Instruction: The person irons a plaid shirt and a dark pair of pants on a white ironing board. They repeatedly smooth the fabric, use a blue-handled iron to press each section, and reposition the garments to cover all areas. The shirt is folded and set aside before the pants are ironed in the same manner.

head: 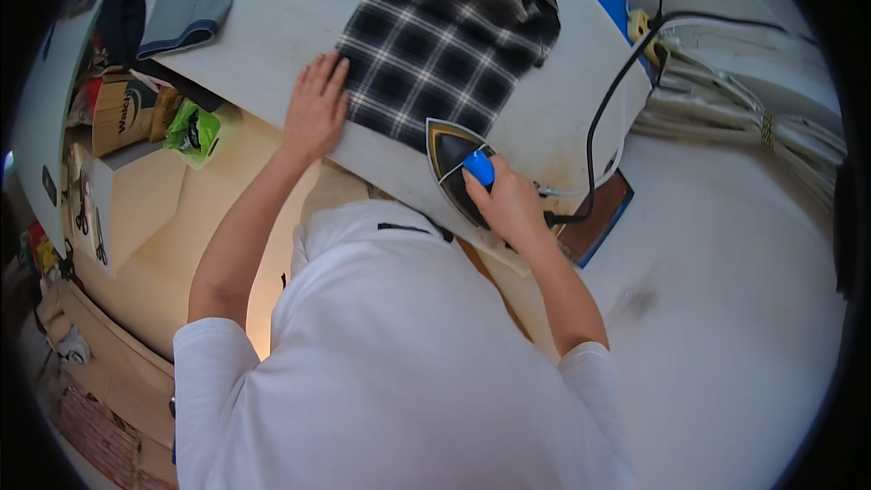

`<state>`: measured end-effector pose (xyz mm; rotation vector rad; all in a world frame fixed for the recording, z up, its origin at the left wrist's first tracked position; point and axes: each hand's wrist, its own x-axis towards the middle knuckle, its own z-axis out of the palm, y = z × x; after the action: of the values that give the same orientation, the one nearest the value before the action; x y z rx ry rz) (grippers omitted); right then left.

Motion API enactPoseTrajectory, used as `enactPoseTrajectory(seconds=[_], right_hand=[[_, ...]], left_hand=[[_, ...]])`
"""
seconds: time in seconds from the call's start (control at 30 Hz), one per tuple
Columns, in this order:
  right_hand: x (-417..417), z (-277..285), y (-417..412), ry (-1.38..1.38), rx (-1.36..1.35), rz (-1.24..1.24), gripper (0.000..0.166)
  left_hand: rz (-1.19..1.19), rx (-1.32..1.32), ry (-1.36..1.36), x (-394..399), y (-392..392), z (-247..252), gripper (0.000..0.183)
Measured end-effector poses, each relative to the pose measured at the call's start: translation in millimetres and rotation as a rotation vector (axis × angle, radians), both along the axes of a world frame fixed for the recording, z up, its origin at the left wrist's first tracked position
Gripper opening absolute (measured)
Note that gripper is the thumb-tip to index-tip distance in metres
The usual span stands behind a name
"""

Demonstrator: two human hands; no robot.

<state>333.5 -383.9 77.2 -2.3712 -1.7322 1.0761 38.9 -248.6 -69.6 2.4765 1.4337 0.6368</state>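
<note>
A black and white plaid garment [435,47] lies spread on the pale ironing table [272,7]. My left hand [318,105] rests flat at the garment's left edge, its fingertips touching the cloth and the rest on the table. At the lower edge of the plaid cloth is a steam iron [452,163], its pointed end towards the top of the view. My right hand [509,201] is closed around the iron's blue handle. A black cord and a pale hose run from the iron's rear. The iron's soleplate is hidden from view.
Folded denim [194,7] lies at the table's far left. Beside my right wrist is a reddish-brown pad with a blue edge [602,218]. The black cord [602,116] arches over the table's right side towards bundled hoses [714,109]. A cardboard box [119,116] and a green bag [192,133] stand left.
</note>
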Motion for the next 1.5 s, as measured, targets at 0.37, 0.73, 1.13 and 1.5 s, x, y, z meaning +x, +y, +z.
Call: enactPoseTrajectory(seconds=[0.37,0.73,1.13,1.5], right_hand=[[-55.0,5.1,51.6,0.062,-0.029,0.199,0.039],[-106.5,8.5,90.6,0.122,0.047,0.354,0.043],[-109.1,-5.1,67.9,0.088,0.012,0.331,0.045],[62.7,13.1,-58.5,-0.164,0.033,-0.351,0.051]], left_hand=[[0.255,-0.208,-0.166,-32.7,23.1,-8.6,0.032],[0.327,-0.495,-0.698,-57.2,24.4,-19.1,0.017],[0.406,-0.402,-0.535,-64.1,31.8,-15.7,0.015],[0.353,-0.539,-0.237,-33.6,31.5,-3.9,0.024]])
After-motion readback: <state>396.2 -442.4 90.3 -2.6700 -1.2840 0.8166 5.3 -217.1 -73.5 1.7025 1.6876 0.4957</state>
